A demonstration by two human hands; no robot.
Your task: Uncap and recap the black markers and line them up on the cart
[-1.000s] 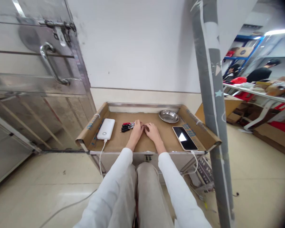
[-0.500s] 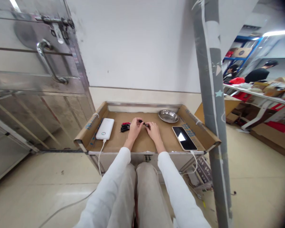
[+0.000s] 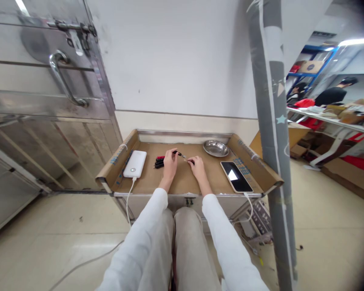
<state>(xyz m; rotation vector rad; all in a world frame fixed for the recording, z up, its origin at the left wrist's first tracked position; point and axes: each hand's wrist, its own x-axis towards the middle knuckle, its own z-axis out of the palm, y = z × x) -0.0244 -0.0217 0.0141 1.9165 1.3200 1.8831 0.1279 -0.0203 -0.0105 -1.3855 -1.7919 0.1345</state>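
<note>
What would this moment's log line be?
left hand: holds pen | right hand: holds dark piece | other pens: beside left hand | dish: beyond phone

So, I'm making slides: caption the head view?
Left hand holds a slim dark pen; right hand pinches a small dark piece, over cardboard.

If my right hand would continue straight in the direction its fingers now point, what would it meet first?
Most likely the pen that the left hand holds: its end lies just ahead of the right hand, though the depth between them is hard to judge.
</note>
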